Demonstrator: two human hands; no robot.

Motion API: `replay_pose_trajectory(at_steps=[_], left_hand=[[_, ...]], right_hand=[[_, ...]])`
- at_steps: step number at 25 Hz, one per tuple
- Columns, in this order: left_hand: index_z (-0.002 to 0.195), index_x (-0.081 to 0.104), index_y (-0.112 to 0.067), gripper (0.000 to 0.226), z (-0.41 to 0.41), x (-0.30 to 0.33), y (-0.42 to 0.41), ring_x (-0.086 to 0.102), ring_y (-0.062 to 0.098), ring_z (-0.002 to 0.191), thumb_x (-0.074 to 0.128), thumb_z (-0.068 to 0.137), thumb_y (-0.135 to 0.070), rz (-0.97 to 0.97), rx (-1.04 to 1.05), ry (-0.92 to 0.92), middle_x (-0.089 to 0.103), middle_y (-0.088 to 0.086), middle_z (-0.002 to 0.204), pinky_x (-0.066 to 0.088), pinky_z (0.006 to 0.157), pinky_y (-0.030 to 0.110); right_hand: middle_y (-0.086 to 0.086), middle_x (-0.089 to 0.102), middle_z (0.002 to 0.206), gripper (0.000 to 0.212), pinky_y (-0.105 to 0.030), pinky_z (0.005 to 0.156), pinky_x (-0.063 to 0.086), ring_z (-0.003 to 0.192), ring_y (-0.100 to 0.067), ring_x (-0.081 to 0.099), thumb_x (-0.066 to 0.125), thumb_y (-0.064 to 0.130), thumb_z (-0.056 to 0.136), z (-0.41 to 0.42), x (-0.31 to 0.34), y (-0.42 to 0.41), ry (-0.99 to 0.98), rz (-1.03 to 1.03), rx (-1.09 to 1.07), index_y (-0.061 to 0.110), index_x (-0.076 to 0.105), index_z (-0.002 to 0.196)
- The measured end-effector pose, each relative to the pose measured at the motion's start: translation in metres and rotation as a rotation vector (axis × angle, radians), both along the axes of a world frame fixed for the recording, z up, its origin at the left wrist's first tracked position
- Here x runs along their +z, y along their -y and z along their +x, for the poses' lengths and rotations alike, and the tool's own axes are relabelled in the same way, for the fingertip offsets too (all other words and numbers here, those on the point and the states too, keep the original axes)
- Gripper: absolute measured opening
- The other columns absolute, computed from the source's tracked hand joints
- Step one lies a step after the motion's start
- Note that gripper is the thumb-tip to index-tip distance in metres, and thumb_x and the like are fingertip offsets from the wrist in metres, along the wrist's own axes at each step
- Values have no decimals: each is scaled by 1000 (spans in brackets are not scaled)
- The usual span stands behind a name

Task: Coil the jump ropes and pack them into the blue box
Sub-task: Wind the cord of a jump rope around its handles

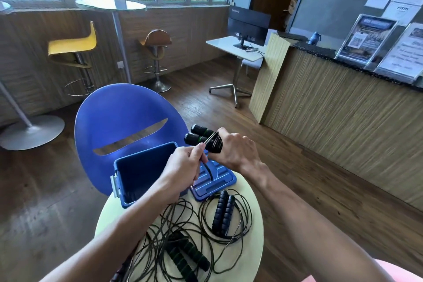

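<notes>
While I watch the head view, I log it so:
Right hand [233, 149]: centre of the frame, fingers curled round a pair of black handles with green bands [199, 135] and the black cord wound over them; the handles stick out to the left.
Left hand [183, 167]: just left of it, pinching the loose end of that cord [207, 167] between thumb and fingers, above the box.
Blue box [128, 199]: open, under my left wrist, on the pale round table [256, 220]; I cannot see its floor well.
Blue lid [219, 181]: flat beside the box, to its right, below my right hand.
Dark-blue-handled rope [223, 213]: lower centre, loosely looped on the table, its handles side by side.
Green-handled rope [183, 256]: bottom centre, uncoiled, its cord tangled across the table.
Blue chair [119, 117]: behind the box, left of centre.
</notes>
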State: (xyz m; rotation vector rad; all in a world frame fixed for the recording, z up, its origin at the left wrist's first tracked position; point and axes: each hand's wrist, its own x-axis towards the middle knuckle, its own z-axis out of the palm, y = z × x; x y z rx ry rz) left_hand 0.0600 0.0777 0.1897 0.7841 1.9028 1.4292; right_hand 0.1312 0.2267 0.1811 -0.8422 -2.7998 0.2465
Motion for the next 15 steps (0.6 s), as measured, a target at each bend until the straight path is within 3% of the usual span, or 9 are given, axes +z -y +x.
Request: replay_pose_trajectory(at_steps=[2, 6, 10, 13, 15], left_hand=[[71, 55, -12, 44, 7, -1, 0, 34, 8, 29, 37, 103, -36, -49, -12, -96, 41, -5, 37, 28, 34, 16], [72, 51, -14, 41, 12, 8, 1, 33, 8, 31, 35, 104, -34, -73, -54, -89, 39, -7, 38, 27, 34, 18], [72, 50, -14, 39, -6, 24, -1, 32, 8, 33, 36, 104, -30, -48, -61, -122, 37, -7, 42, 24, 33, 16], [75, 51, -13, 38, -2, 9, 5, 35, 9, 34, 35, 104, -33, -103, -143, -203, 39, -7, 43, 28, 34, 16], [79, 47, -13, 37, 0, -7, 15, 33, 11, 38, 33, 104, -36, -95, -196, -130, 38, -6, 47, 28, 34, 18]], right_hand=[[-7, 72, 95, 51, -30, 64, 37, 87, -30, 69, 63, 64, 83, -3, 3, 2, -14, -26, 1, 18, 51, 102], [-9, 71, 92, 50, -34, 67, 40, 87, -33, 68, 57, 68, 82, -3, 1, 4, 7, -70, 13, 20, 47, 96], [-2, 71, 88, 38, -30, 66, 38, 84, -30, 70, 61, 59, 83, 0, -7, 7, 14, -29, 54, 27, 43, 94], [6, 66, 83, 46, -29, 64, 39, 73, -18, 61, 65, 66, 80, 2, 6, 3, -73, -134, 14, 29, 57, 106], [7, 70, 89, 50, -29, 65, 41, 75, -15, 60, 69, 66, 78, 4, 14, 1, -104, -145, 13, 32, 60, 113]])
